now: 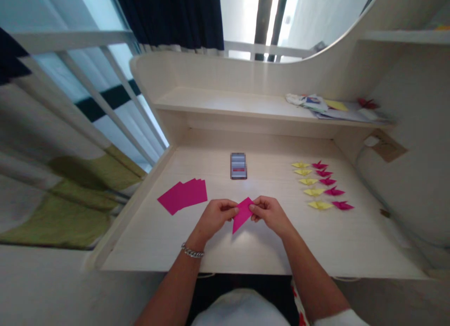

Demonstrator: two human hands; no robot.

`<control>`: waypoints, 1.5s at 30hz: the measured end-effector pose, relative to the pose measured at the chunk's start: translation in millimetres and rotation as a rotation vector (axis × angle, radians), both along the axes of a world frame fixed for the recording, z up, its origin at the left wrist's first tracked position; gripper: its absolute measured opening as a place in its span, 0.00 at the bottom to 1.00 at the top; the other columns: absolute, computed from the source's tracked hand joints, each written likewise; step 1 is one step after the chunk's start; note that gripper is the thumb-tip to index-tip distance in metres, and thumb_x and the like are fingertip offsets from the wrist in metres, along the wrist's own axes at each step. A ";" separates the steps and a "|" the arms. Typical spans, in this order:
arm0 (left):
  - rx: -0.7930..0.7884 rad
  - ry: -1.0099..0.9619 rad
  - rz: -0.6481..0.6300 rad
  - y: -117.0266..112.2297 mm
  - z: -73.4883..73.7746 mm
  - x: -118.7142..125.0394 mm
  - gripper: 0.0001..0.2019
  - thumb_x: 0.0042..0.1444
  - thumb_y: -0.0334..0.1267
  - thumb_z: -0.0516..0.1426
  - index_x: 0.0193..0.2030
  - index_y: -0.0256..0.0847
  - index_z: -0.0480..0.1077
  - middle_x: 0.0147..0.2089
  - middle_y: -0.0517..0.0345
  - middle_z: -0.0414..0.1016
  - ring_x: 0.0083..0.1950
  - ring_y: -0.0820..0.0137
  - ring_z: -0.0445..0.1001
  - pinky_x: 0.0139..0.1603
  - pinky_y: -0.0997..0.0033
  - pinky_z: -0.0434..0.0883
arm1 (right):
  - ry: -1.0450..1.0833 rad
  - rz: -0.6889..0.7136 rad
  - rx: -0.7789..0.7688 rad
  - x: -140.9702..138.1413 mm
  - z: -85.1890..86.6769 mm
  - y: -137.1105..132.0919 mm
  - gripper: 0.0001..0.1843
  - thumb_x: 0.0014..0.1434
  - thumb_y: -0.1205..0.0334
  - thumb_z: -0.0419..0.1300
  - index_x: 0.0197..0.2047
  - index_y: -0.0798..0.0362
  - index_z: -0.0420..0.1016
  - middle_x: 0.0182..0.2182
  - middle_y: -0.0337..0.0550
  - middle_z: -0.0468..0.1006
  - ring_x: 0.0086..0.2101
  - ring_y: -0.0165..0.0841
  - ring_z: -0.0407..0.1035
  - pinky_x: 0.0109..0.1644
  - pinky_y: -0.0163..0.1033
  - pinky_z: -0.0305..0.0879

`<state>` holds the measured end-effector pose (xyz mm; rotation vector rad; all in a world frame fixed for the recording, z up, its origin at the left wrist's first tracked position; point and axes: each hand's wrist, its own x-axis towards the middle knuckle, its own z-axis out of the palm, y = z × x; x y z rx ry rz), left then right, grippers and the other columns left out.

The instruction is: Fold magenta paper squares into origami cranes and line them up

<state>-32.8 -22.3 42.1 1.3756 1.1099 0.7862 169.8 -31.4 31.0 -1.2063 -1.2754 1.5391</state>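
Observation:
A folded piece of pink origami paper (242,216) is held between my two hands, just above the desk near its front. My left hand (221,214) pinches its left edge between thumb and fingers. On the opposite edge, my right hand (266,211) grips it the same way. One pointed corner of the paper hangs down toward me. Left of my hands lies a fanned stack of pink paper sheets (184,196). To the right, several yellow folded paper cranes (314,192) and several pink folded paper cranes (333,191) stand in two columns.
A phone (238,166) lies on the desk (147,244) beyond my hands. Papers and a plastic packet (309,101) rest on the shelf (225,106) at the back. A cable (372,190) runs along the right wall, and a railing (116,96) stands on the left.

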 end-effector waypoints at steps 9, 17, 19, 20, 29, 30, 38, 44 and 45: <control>-0.033 -0.047 0.024 -0.2 5.7 1.6 0.10 0.46 0.35 0.61 0.36 0.35 0.77 0.25 0.57 0.75 0.26 0.73 0.69 0.27 0.74 0.67 | 0.045 0.013 -0.025 0.8 5.9 -5.4 0.19 0.47 0.50 0.67 0.34 0.57 0.75 0.20 0.41 0.77 0.21 0.29 0.71 0.27 0.35 0.67; -0.113 -0.141 0.084 -3.5 6.4 2.8 0.07 0.45 0.33 0.61 0.33 0.35 0.76 0.26 0.57 0.76 0.26 0.73 0.70 0.28 0.73 0.67 | 0.129 0.014 -0.035 2.0 6.3 -10.6 0.19 0.46 0.54 0.68 0.40 0.57 0.80 0.22 0.43 0.79 0.22 0.30 0.71 0.30 0.37 0.70; -0.115 -0.152 0.075 -3.4 6.6 2.9 0.08 0.45 0.33 0.61 0.33 0.34 0.77 0.26 0.56 0.76 0.26 0.73 0.70 0.29 0.73 0.67 | 0.133 0.021 -0.045 2.2 6.2 -11.1 0.19 0.46 0.55 0.68 0.40 0.57 0.80 0.22 0.43 0.79 0.22 0.30 0.71 0.31 0.38 0.70; -0.112 -0.147 0.065 -3.3 7.1 3.0 0.08 0.45 0.33 0.61 0.34 0.34 0.77 0.26 0.56 0.76 0.26 0.73 0.70 0.29 0.73 0.67 | 0.131 0.020 -0.049 2.0 6.3 -11.3 0.18 0.47 0.55 0.67 0.40 0.57 0.80 0.22 0.43 0.79 0.22 0.30 0.71 0.31 0.38 0.70; -0.092 -0.111 0.084 -4.3 9.7 4.4 0.07 0.44 0.31 0.61 0.32 0.34 0.77 0.24 0.57 0.75 0.25 0.73 0.68 0.28 0.74 0.65 | 0.116 -0.015 -0.055 1.7 6.8 -12.7 0.18 0.46 0.57 0.68 0.39 0.57 0.81 0.21 0.44 0.79 0.21 0.30 0.71 0.28 0.36 0.70; -0.095 -0.119 0.090 -4.7 9.6 4.6 0.07 0.43 0.31 0.61 0.32 0.34 0.77 0.24 0.57 0.75 0.25 0.74 0.68 0.27 0.75 0.65 | 0.125 -0.026 -0.052 1.7 6.0 -12.8 0.17 0.45 0.57 0.68 0.39 0.57 0.81 0.21 0.44 0.79 0.21 0.30 0.72 0.28 0.35 0.70; -0.124 -0.254 0.109 -4.6 7.2 3.8 0.05 0.44 0.29 0.60 0.30 0.36 0.77 0.24 0.59 0.74 0.25 0.75 0.67 0.26 0.77 0.64 | 0.249 -0.031 -0.070 0.3 1.7 -13.6 0.17 0.43 0.59 0.70 0.38 0.57 0.81 0.22 0.46 0.80 0.22 0.32 0.73 0.31 0.39 0.72; -0.111 -0.252 0.103 -5.0 8.2 2.9 0.05 0.44 0.30 0.61 0.30 0.35 0.76 0.25 0.59 0.74 0.25 0.75 0.67 0.27 0.77 0.64 | 0.260 -0.041 -0.067 0.6 5.5 -14.0 0.16 0.44 0.61 0.69 0.38 0.57 0.81 0.23 0.46 0.80 0.23 0.32 0.73 0.30 0.38 0.72; -0.105 -0.238 0.103 -5.1 8.6 3.1 0.05 0.45 0.31 0.61 0.31 0.35 0.76 0.25 0.59 0.74 0.25 0.75 0.68 0.27 0.77 0.64 | 0.252 -0.044 -0.060 -0.1 6.0 -14.1 0.16 0.44 0.60 0.69 0.38 0.57 0.81 0.23 0.45 0.80 0.23 0.32 0.73 0.30 0.38 0.72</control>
